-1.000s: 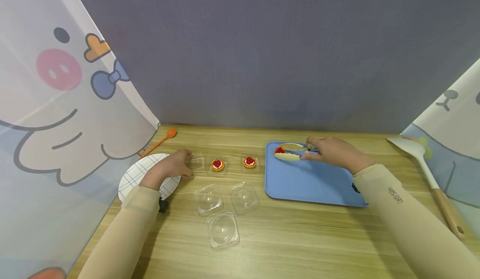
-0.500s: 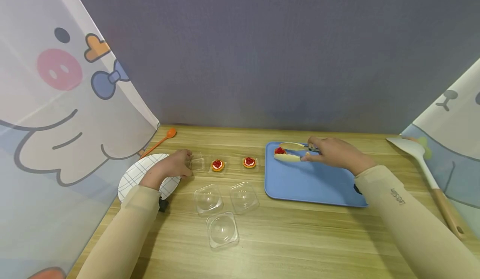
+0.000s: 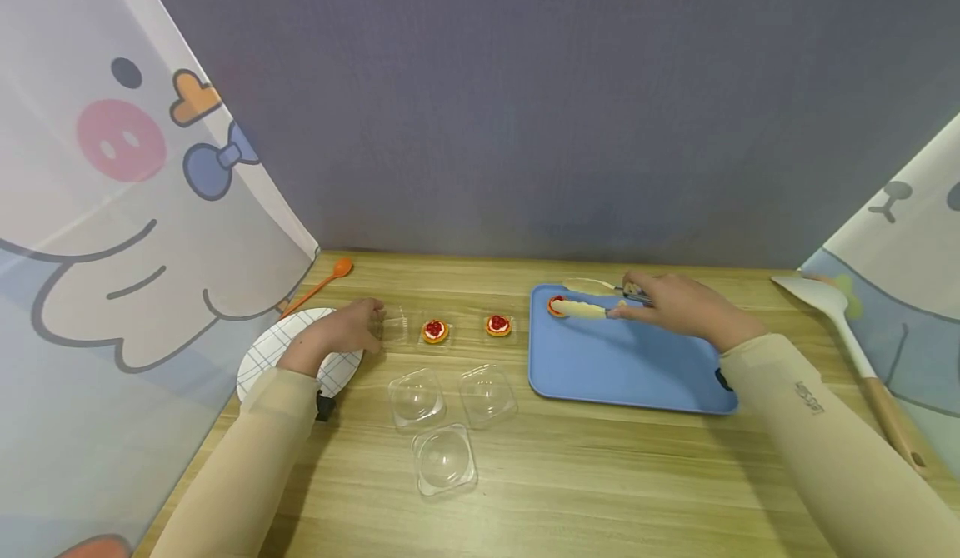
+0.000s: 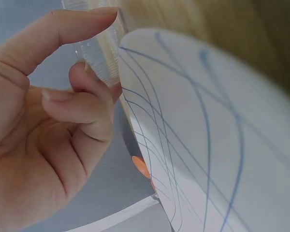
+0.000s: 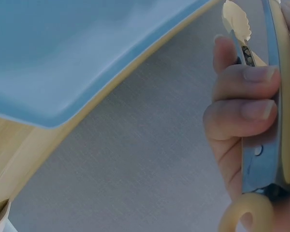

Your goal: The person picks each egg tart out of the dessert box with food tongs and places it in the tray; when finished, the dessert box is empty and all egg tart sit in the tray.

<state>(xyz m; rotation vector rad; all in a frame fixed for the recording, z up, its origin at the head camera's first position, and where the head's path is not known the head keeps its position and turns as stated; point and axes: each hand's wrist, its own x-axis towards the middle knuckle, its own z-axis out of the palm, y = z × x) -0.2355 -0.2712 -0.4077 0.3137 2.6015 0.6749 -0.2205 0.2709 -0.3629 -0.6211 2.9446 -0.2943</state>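
Head: tart (image 3: 553, 303) left of right grip (image 3: 678, 308), partly behind tongs (image 3: 585, 310).

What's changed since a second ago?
The right hand and its tongs shifted slightly right; the near tong arm now covers more of the tart on the blue tray. The left hand at the clear container and the other two tarts stayed put.

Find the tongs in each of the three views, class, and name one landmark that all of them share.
Head: tongs right of centre, over the blue tray.
Left wrist: not in it.
Right wrist: along the right side, top to bottom.
Shared landmark: the wooden table, visible in all three.
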